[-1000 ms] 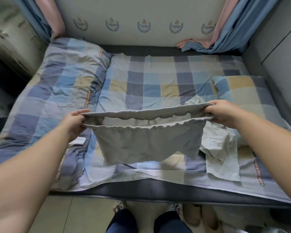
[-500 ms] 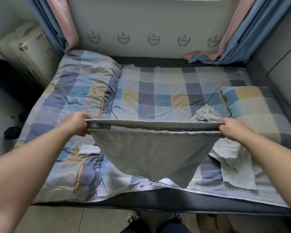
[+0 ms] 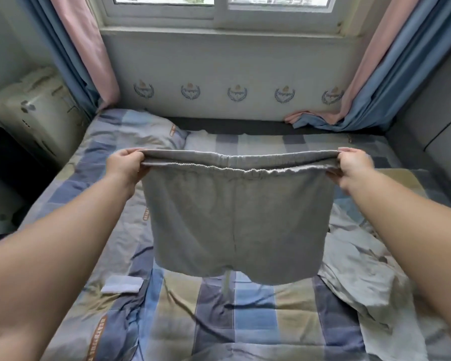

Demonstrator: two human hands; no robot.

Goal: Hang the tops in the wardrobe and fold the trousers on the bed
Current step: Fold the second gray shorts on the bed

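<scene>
Grey shorts (image 3: pixel 235 220) with an elastic waistband hang in the air over the bed (image 3: pixel 245 316), stretched flat between both hands. My left hand (image 3: pixel 124 165) grips the left end of the waistband. The right end is gripped by my right hand (image 3: pixel 352 166). A drawstring dangles below the leg hems. A pale crumpled garment (image 3: pixel 362 272) lies on the bed at the right, partly under my right forearm.
The bed has a blue, grey and yellow checked cover. A small white cloth (image 3: pixel 121 285) lies on it at the left. Curtains (image 3: pixel 362 87) hang at both sides of a window. A pale box (image 3: pixel 37 110) stands left of the bed; a grey wall (image 3: pixel 438 121) runs along the right.
Both hands have lifted the shorts up and forward, so they now hang straight down. The camera has tilted up and the window has come into view.
</scene>
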